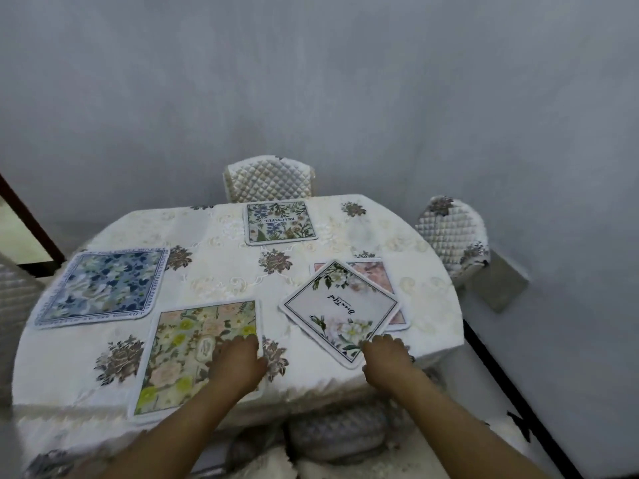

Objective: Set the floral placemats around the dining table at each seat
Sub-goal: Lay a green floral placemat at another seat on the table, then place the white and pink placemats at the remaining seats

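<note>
Here you are pressing your left hand (238, 357) flat, fingers spread, on the yellow-green placemat (193, 354) to square it with the near seat. Your right hand (387, 352) is pinching the corner of the white placemat (340, 311), lying askew over a pink placemat (375, 274). All look thin, stiff and round-cornered on the embroidered tablecloth (214, 271).
</note>
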Tool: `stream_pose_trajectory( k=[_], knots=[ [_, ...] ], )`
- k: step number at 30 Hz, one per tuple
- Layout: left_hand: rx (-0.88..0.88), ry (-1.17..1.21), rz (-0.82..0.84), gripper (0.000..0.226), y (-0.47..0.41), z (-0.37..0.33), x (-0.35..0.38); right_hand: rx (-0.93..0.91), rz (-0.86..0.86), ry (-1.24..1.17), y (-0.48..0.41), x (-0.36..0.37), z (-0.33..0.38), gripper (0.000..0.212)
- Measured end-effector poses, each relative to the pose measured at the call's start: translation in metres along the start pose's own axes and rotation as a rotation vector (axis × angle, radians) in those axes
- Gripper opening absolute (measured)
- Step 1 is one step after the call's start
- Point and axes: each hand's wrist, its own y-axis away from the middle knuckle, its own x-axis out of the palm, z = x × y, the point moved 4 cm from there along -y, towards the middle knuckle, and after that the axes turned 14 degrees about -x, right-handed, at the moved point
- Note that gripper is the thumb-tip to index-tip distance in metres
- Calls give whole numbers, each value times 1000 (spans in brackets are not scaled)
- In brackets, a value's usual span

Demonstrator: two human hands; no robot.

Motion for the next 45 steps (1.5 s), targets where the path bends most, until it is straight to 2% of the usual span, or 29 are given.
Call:
stream_pose_trajectory(
  k=[9,15,21,28,32,37,41,45],
  knots=[
    [8,-5,42,38,95,-169,43,-39,-20,-51,116,19,-147,34],
    [-19,-61,2,39,111,-211,43,-69,-33,-62,118,17,-199,32],
    [-34,-77,-7,36,74,-238,40,-71,-33,-115,99,16,-230,30],
    [-86,-82,15,34,48,-296,56,-94,-41,-85,77,20,-307,31],
    [-172,-78,-25,35,42,-327,64,-204,-63,-86,44,24,-351,30],
    [-364,-56,-31,37,57,-362,68,-413,-36,-46,-2,23,-394,30],
    [-505,-95,-56,44,82,-381,63,-567,26,14,-28,19,-399,34],
    [-639,-81,-93,39,102,-384,59,-712,40,96,-55,7,-375,37]
  ],
)
